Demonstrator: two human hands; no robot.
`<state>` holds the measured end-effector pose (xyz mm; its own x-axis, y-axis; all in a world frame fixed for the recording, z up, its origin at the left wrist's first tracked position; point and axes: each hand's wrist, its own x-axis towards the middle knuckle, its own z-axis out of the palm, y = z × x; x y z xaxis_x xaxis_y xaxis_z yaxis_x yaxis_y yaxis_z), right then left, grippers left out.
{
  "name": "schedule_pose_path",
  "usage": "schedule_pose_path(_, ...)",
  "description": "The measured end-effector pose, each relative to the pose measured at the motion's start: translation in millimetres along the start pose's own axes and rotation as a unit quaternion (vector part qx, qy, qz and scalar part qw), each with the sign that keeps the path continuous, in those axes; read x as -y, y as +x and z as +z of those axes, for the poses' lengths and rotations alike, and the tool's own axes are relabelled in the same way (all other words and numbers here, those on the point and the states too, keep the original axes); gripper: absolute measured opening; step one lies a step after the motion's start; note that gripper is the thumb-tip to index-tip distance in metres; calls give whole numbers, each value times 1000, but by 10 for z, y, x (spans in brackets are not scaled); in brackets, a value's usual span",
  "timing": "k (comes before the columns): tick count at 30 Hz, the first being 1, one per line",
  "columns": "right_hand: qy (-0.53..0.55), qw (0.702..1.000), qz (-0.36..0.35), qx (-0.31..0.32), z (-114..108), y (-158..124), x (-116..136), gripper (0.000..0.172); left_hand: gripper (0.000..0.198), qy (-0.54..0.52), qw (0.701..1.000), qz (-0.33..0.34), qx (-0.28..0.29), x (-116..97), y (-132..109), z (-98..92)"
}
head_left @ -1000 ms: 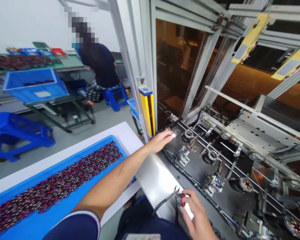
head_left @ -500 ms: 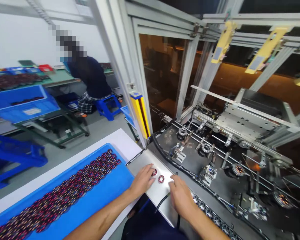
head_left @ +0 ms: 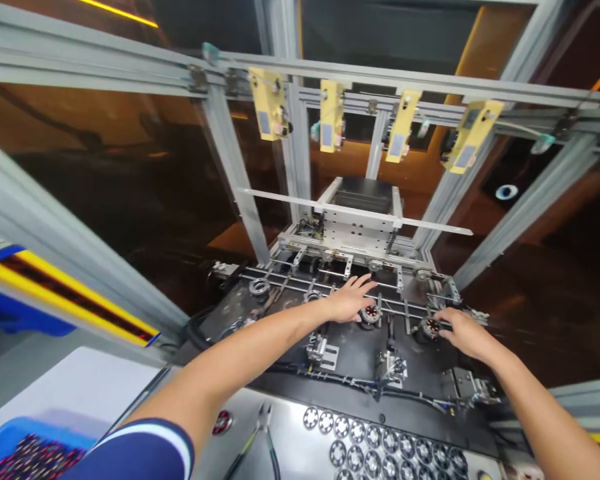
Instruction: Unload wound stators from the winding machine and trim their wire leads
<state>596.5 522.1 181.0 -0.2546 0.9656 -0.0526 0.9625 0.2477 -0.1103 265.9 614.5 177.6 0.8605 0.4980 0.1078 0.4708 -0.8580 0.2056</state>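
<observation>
I can't read the pale labels on the 4 yellow units. Earlier, my hands were over the metal surface; now they're apart above the dark surface. My left hand spreads open beside 1 wound ring; my right hand curls around a 2nd ring, nearer the right edge, grip unclear.

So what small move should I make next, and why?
Perhaps pinch the right copper-dotted ring with your right hand: its thumb and fingers are at that ring, though whether they grip it isn't clear. Your left hand spreads open by the left copper-dotted ring.
</observation>
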Motion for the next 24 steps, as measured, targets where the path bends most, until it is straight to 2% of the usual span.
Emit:
schedule_pose_path(3,0,999,33,-2,211,-6,-190,24,44,21,998,19,49,57,205,300)
schedule_pose_path(6,-2,999,49,-1,408,-22,-257,21,37,39,996,23,71,99,245,418)
schedule_pose_path(10,-6,999,39,2,525,-3,-289,19,39,46,994,26,91,131,263,452)
schedule_pose_path(18,-4,999,20,42,585,62,-353,17,40,25,988,1,154,174,354,532)
schedule_pose_path(24,8,998,27,56,607,69,-392,18,39,9,990,-3,142,131,382,462)
